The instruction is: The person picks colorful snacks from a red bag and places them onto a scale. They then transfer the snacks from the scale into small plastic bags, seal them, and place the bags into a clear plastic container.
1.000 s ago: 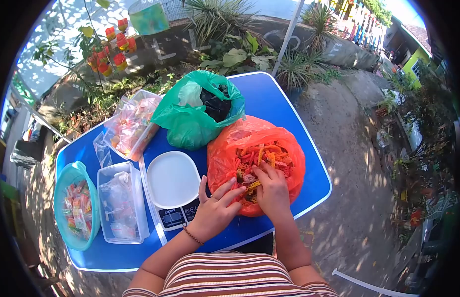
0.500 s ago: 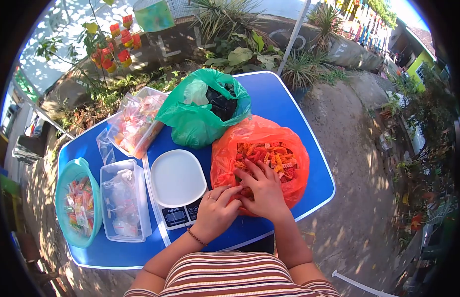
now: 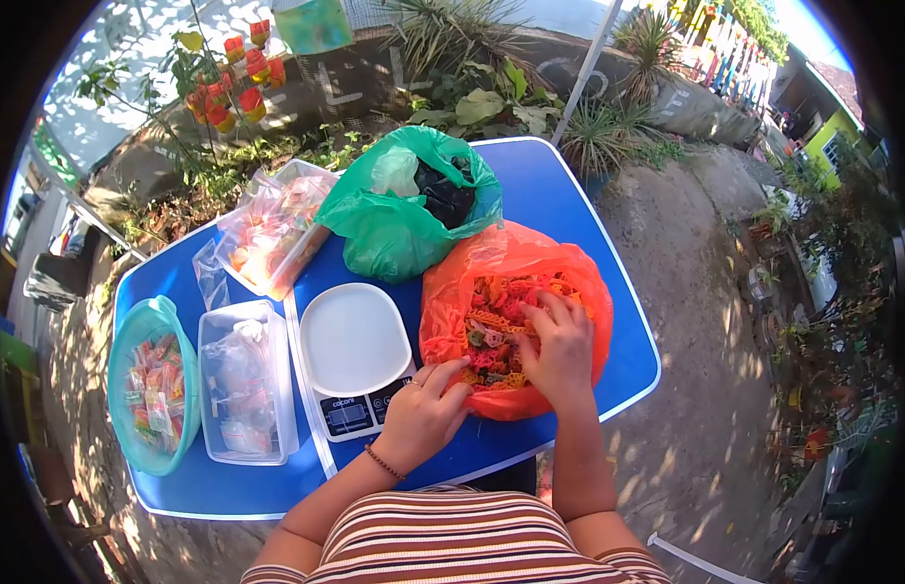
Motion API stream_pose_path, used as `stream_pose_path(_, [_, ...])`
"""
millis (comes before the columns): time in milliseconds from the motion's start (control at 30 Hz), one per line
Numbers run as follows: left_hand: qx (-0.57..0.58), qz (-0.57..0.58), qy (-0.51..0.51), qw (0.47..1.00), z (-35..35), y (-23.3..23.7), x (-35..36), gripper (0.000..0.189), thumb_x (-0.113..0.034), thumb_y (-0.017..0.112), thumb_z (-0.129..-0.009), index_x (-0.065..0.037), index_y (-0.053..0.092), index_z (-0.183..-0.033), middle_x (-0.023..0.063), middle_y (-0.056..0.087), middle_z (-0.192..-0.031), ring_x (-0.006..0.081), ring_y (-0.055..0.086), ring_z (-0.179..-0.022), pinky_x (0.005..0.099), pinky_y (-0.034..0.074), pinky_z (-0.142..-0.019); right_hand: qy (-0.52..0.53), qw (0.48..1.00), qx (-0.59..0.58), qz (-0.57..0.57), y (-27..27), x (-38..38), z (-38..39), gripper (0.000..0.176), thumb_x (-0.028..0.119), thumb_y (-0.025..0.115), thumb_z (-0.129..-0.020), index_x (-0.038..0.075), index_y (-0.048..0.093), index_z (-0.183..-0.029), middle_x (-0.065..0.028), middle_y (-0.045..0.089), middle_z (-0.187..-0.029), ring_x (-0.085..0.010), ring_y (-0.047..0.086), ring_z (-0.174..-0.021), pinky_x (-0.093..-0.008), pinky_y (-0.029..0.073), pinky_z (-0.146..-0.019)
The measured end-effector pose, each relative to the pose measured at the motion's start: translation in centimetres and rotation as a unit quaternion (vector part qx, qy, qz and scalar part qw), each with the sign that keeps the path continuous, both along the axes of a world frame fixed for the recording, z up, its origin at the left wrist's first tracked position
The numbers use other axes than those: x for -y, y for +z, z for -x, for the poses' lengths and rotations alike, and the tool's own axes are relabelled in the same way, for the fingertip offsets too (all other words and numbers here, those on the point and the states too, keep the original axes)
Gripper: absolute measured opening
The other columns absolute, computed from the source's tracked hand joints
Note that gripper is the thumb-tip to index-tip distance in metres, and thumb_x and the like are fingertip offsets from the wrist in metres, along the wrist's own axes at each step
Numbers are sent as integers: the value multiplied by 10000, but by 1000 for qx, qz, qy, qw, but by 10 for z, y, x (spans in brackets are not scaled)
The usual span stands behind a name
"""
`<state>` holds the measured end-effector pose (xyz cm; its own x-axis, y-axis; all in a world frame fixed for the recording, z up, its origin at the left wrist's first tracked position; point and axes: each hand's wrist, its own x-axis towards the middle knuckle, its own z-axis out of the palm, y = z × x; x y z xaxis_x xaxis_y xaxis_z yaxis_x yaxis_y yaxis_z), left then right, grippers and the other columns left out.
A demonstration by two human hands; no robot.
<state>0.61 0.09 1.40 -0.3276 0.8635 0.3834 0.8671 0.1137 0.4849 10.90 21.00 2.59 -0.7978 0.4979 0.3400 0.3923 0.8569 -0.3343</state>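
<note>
An orange plastic bag (image 3: 443, 321) stands with its mouth wide, full of red, orange and yellow crinkly pieces (image 3: 496, 326) whose kind I cannot make out. My right hand (image 3: 561, 352) reaches into the right side of the bag, fingers apart and resting on the pieces. At the near left rim, my left hand (image 3: 428, 414) has its fingers closed on the bag's edge. Left of that hand sits a kitchen scale (image 3: 350, 417) with a square white plate (image 3: 353, 336) on top, holding nothing.
Behind the orange bag is a green plastic bag (image 3: 389, 243) with a black bag inside. To the left are a teal basket (image 3: 122, 409) of small packets, a clear container (image 3: 287, 428) of plastic bags and another container (image 3: 302, 258) of filled packets. All stand on a blue table (image 3: 623, 360).
My right hand has moved right across the pieces, away from my left hand, uncovering more of the bag's middle. My left hand stays at the near rim. The view has shifted slightly.
</note>
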Motion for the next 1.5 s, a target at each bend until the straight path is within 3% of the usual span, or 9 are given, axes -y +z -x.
stream_pose_path(200, [2,-2,-11,1000,-1,-5,0,338,-158,832,-764,-71,662,-1043,145,589,-1361,342,639,-1162,406,562,-943,139,990,8,-7,-10,38,9,454,223,766,-825,216,716,-1276,-108,624,-1398,-325,534,-1305,-516,311,-1155])
stream_pose_path(467, [19,1,-40,999,-2,-9,6,409,-192,851,-765,-90,675,-1120,144,567,-1416,349,629,-1206,414,558,-975,72,997,-23,32,6,10,-20,270,38,702,-836,73,770,-1095,-127,723,-1105,-320,670,-1032,-427,490,-985])
stream_pose_path(633, [33,-13,-36,999,-3,3,9,465,-239,868,-761,-115,685,-1170,121,589,-1395,331,634,-1174,420,551,-965,26,974,-134,180,6,11,-22,280,-57,693,-843,18,751,-1106,-166,724,-1098,-339,702,-1006,-399,550,-904])
stream_pose_path(767, [2,-61,8,998,-1,6,14,471,-242,871,-769,-125,688,-1187,100,603,-1367,317,622,-1178,426,537,-972,1,925,-189,329,6,17,-22,252,-75,710,-870,-7,727,-1112,-136,735,-1089,-215,723,-998,-300,561,-873])
stream_pose_path(867, [6,-81,33,996,3,5,22,443,-219,866,-777,-127,699,-1177,92,624,-1332,313,617,-1189,427,523,-988,33,813,-257,522,3,20,-20,248,-78,721,-885,-17,694,-1124,-105,733,-1090,-118,690,-1022,-247,559,-859])
stream_pose_path(967, [0,-90,77,993,8,6,36,375,-195,853,-787,-123,719,-1129,81,651,-1293,308,619,-1189,424,509,-999,96,787,-248,556,8,32,-13,261,-72,730,-887,-16,663,-1132,-80,732,-1076,-94,687,-1011,-242,566,-839])
stream_pose_path(1067, [1,-92,147,985,13,11,54,260,-171,826,-805,-122,740,-1045,53,679,-1245,297,614,-1199,419,473,-1018,160,855,-169,464,23,65,10,231,-64,730,-888,-23,652,-1101,-76,744,-1017,-102,708,-945,-254,580,-786])
stream_pose_path(1267, [-26,-56,264,962,20,5,93,193,-127,806,-800,-123,740,-981,26,699,-1201,290,612,-1193,421,436,-1016,230,882,-71,405,8,124,87,228,-18,732,-887,-40,654,-1100,-144,745,-942,-190,752,-877,-318,606,-760])
stream_pose_path(1500, [-36,-34,310,950,24,4,111,167,-161,789,-817,-147,742,-977,0,695,-1194,254,600,-1195,400,406,-999,232,915,-137,300,-13,138,114,219,-30,700,-889,-47,670,-1105,-179,733,-996,-247,757,-868,-334,601,-758])
